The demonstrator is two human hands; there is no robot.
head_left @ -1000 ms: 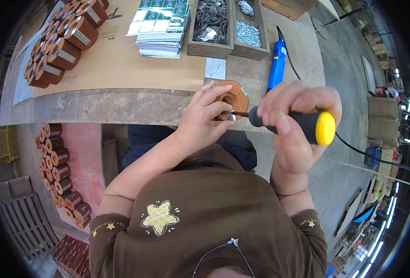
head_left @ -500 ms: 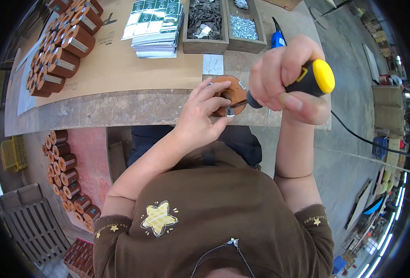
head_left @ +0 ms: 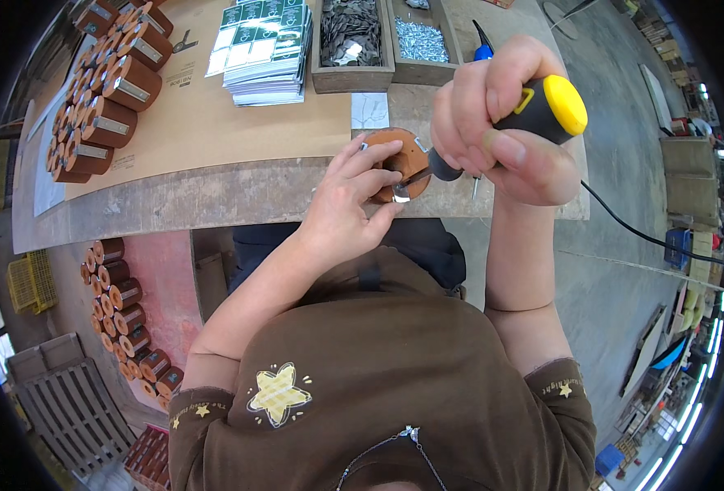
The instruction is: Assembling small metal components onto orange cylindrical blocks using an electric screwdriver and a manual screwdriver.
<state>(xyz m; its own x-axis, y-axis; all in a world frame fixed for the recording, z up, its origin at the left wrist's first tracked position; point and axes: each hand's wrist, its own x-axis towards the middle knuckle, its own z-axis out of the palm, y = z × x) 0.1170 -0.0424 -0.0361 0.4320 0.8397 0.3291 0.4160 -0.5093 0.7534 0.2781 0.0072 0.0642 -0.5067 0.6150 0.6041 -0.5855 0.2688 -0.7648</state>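
Screwdriver with black handle and yellow end cap (head_left: 535, 116) slants down-left, handle wrapped by right hand's (head_left: 530, 168) curled fingers, right forearm nearly upright. Shaft reaches round orange-brown spool (head_left: 413, 154), at tabletop's (head_left: 247, 190) near edge, toward right corner. Left hand (head_left: 339, 196) angled up-right, back showing, fingers spread across spool's left side, thumb near small shiny metal piece (head_left: 400, 194).

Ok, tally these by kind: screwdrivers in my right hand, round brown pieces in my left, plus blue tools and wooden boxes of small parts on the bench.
Screwdriver: 1
Round brown piece: 1
Blue tool: 1
Wooden boxes of small parts: 2
Total: 5
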